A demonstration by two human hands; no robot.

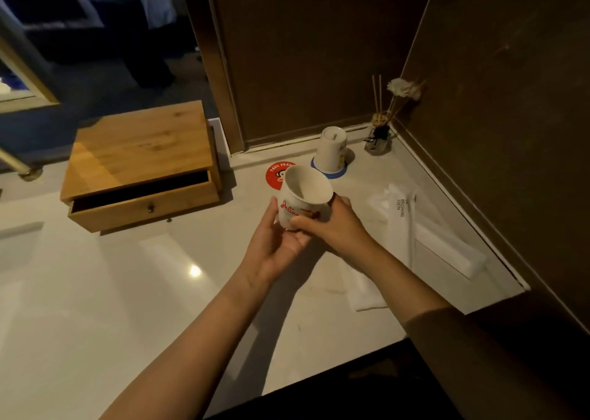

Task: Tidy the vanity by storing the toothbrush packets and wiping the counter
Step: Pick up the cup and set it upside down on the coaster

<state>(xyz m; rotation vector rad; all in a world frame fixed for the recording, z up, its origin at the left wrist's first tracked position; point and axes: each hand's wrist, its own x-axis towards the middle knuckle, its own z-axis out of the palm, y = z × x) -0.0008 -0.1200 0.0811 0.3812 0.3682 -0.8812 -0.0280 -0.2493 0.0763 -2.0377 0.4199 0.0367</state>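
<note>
Toothbrush packets (403, 225), flat white, lie beside both hands (306, 228) cupping a glossy ceramic cup (303, 197).

White cup (303, 201) with red script lettering and a pale inside; second white cup (332, 150) upside down on a blue-rimmed coaster (335, 174). Red round coaster (275, 173) with white lettering, honey-brown wooden drawer box (140, 164) with visible grain and a dark knob, glossy off-white tabletop (127, 292). White toothbrush packet (400, 225) with small dark print, white cloth (364, 292), dark brown walls (319, 52), cream flower (403, 88) over tan reed sticks.
</note>
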